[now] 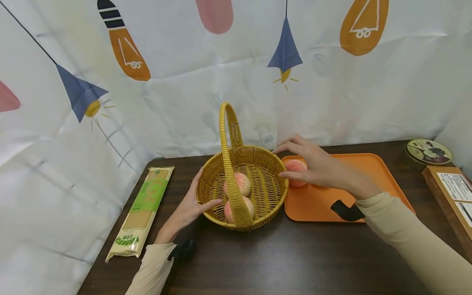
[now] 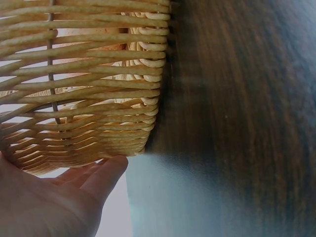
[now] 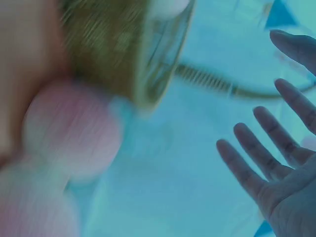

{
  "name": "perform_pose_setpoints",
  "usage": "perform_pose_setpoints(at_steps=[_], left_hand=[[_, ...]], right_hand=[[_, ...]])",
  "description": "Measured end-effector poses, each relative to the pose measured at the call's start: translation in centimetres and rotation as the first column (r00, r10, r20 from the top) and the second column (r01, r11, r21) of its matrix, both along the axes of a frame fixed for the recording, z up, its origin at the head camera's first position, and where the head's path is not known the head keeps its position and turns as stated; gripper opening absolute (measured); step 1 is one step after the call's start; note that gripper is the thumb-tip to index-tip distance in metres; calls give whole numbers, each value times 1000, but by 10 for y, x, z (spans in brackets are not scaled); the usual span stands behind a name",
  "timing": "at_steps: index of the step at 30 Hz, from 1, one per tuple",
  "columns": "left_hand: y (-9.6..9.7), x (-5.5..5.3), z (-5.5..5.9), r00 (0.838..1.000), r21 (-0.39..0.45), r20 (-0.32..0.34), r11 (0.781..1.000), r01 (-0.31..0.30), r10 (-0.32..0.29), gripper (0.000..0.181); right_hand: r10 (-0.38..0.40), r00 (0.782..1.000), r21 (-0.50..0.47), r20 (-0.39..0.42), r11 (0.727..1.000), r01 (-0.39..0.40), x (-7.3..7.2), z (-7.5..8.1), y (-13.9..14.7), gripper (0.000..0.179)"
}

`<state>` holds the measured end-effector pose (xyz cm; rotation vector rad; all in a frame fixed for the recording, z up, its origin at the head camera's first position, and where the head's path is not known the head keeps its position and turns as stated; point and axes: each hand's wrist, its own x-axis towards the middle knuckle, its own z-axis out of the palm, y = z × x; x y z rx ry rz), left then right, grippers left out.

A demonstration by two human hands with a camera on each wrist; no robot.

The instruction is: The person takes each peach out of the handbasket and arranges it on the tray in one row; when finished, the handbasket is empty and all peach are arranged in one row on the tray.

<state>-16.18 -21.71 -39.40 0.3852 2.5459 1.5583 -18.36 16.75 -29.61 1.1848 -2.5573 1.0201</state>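
Note:
A yellow wicker basket [image 1: 265, 217] with a tall arched handle stands on the table, two pink-and-cream peaches [image 1: 242, 183] inside it. At its left side my left hand [image 1: 189, 207] holds the wall, thumb over the rim and fingers along the outside; the left wrist view shows fingers against the weave [image 2: 84, 113]. My right hand [image 1: 313, 164] hovers by the right rim with fingers spread, holding nothing. Below it, a peach [image 1: 296, 172] lies on an orange tray [image 1: 368, 168]. Two blurred peaches [image 3: 74, 131] appear outside the basket in the right wrist view.
Left of the basket lies a long packet of noodles [image 1: 144, 205] with a green label. A round tin [image 1: 427, 152] and a brown box [image 1: 451, 192] stand at the far right. A white printed curtain [image 1: 250, 82] hangs behind the dark table [image 1: 276, 262].

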Motion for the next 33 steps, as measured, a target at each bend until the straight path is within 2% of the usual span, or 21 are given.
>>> perform_pose_setpoints(at_steps=[3,7,10,17,21,28,33], left_hand=[[-1,1,1,1000,-2,8,1000,0,0,114],[1,0,2,1000,-1,12,1000,3,-3,115],[1,-1,1,1000,-12,7,1000,-6,6,115],[-1,1,0,1000,4,-2,1000,1,-1,115],[-1,0,1,1000,17,-3,1000,3,-3,115],[-2,-1,0,1000,37,-20,999,23,-22,110],[-2,-2,-1,999,57,-17,998,34,-33,110]], right_hand=[[97,995,-29,-2,995,-97,7,0,-28,47],[221,975,-51,33,974,-219,11,-10,-56,47],[292,953,-55,78,956,-288,7,-23,-73,45],[415,891,19,184,905,-426,-4,-49,-95,47],[434,873,51,221,889,-455,-7,-58,-104,47],[487,847,1,215,867,-498,-10,-66,-120,46],[487,849,3,204,867,-498,-12,-71,-124,46]])
